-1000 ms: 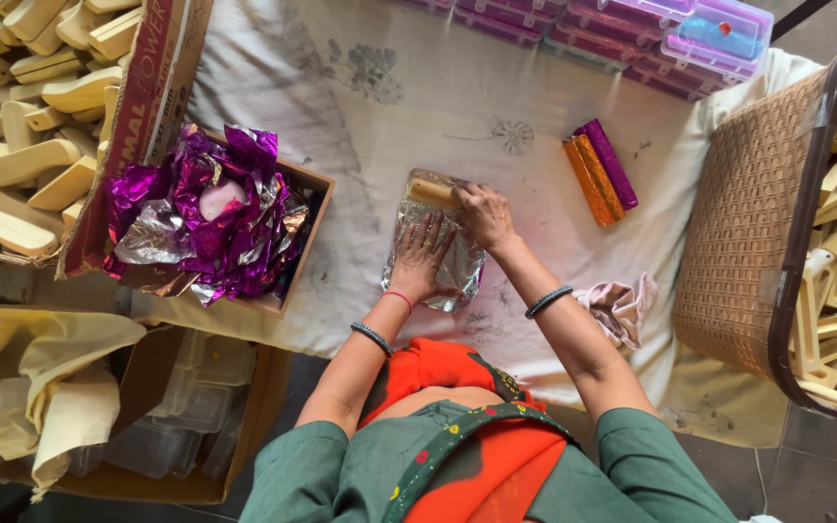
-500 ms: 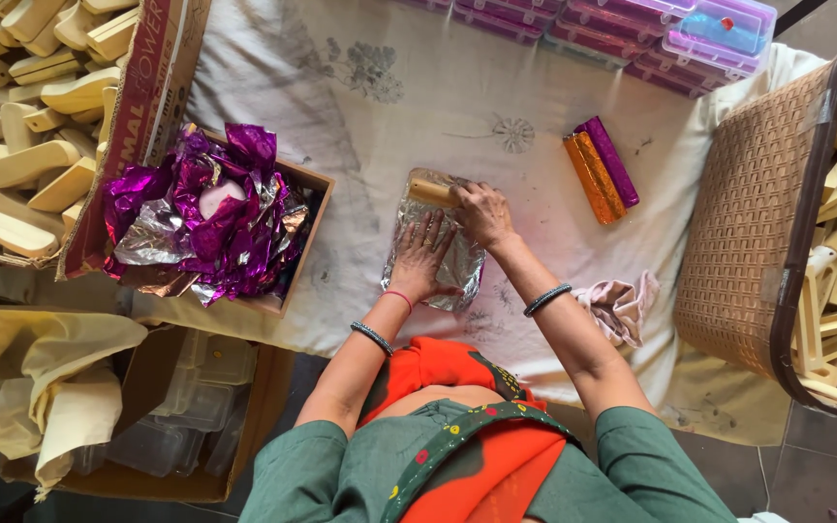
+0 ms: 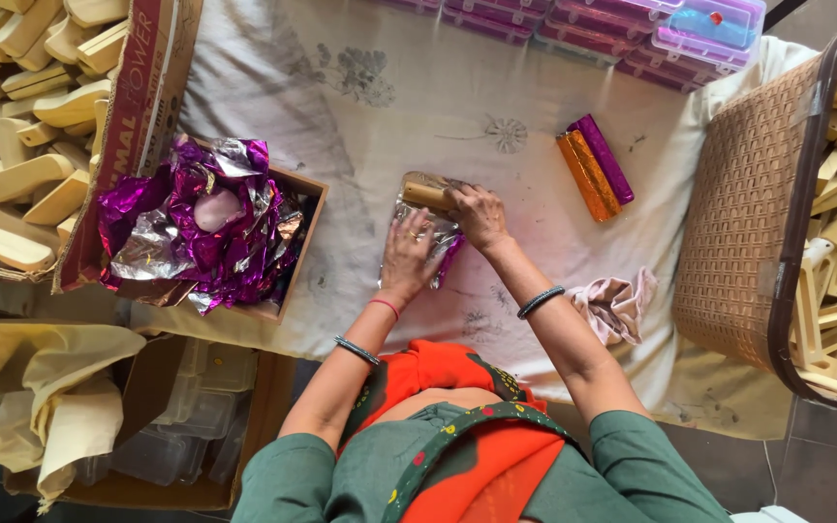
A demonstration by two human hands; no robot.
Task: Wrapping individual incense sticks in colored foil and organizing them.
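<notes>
The person sits at the edge of a pale printed cloth (image 3: 360, 126) spread on the floor. Both hands work at one spot near the middle of it. The right hand (image 3: 477, 215) presses down on a wooden block (image 3: 425, 192), fingers curled over its near end and gripping it against the cloth. The left hand (image 3: 409, 254) lies just beside the right, fingers spread and bearing on a sheet of foil (image 3: 438, 242), silver on one face and purple on the other, folded up against the block; whether the fingers pinch the sheet or only flatten it cannot be told. The block rests on the foil, partly covered by it.

To the right, well apart from the hands, two finished wrapped blocks (image 3: 593, 169) lie touching side by side, one orange, one purple. A crumpled rag (image 3: 617, 302) lies near the right forearm. On the left stands an open cardboard box (image 3: 307, 228) filled with loose purple and silver foil sheets (image 3: 201, 228). Beyond it a larger carton (image 3: 133, 116) holds bare wooden pieces (image 3: 21, 145). A woven basket (image 3: 743, 208) at the right holds more wooden parts. Clear plastic cases (image 3: 632, 24) line the far edge.
</notes>
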